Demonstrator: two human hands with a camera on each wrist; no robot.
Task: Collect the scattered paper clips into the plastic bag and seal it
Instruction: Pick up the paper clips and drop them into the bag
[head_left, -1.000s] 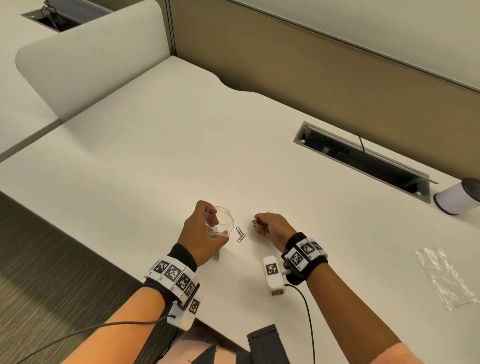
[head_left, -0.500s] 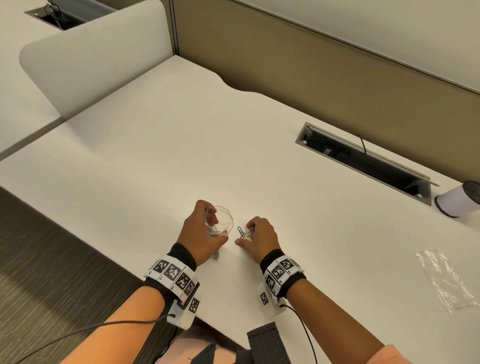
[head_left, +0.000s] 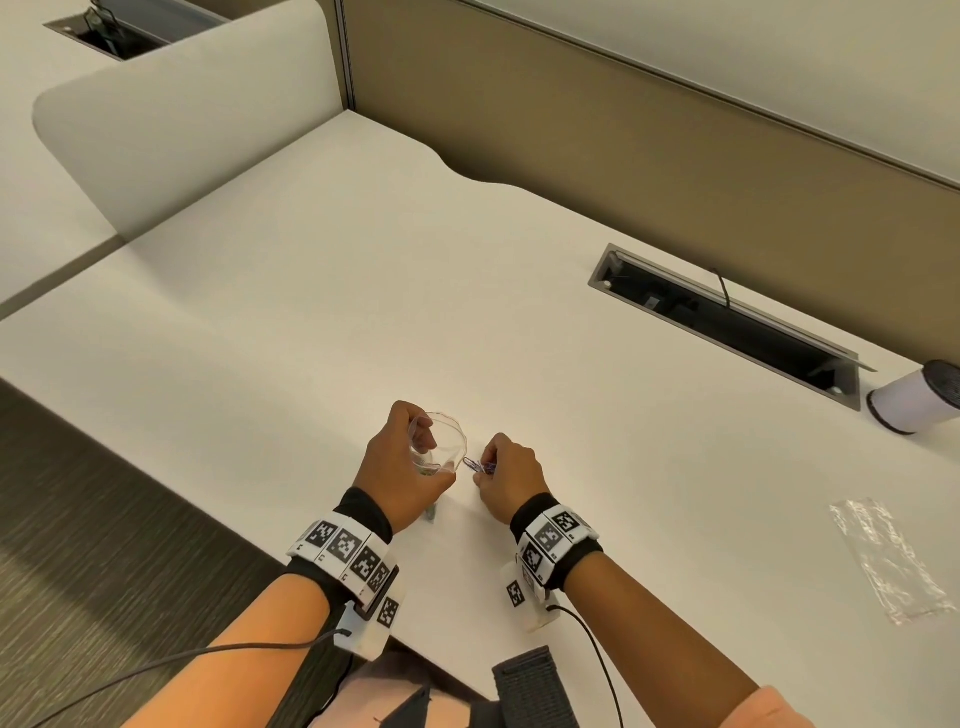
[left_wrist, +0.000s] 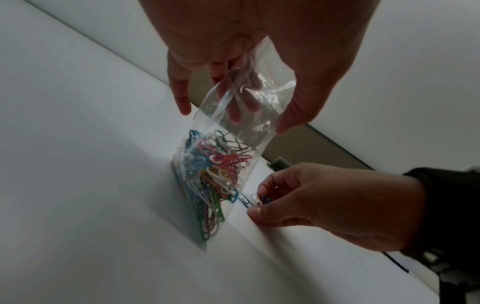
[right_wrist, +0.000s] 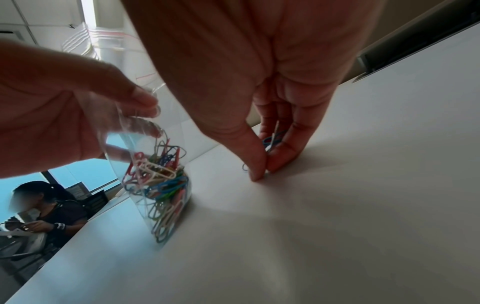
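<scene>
My left hand (head_left: 402, 470) (left_wrist: 233, 88) holds a small clear zip bag (head_left: 441, 447) (left_wrist: 228, 144) (right_wrist: 155, 164) upright on the white desk (head_left: 363, 312), fingers inside its open mouth. Several coloured paper clips (left_wrist: 213, 170) (right_wrist: 158, 185) fill its lower half. Just right of the bag, my right hand (head_left: 506, 475) (left_wrist: 311, 201) (right_wrist: 262, 162) pinches a few clips, blue and white (head_left: 475, 466) (left_wrist: 259, 199) (right_wrist: 272, 139), between thumb and fingers. Its fingertips touch the desk top.
A second, flat clear plastic bag (head_left: 883, 556) lies at the right. A white roll (head_left: 919, 397) stands near a cable slot (head_left: 727, 322) at the back right. The desk's near edge runs just behind my wrists. Another person (right_wrist: 44, 207) sits far off.
My right hand slid left toward the bag, gathering the blue clip that lay loose between the hands into its pinch. The left hand and bag stayed put.
</scene>
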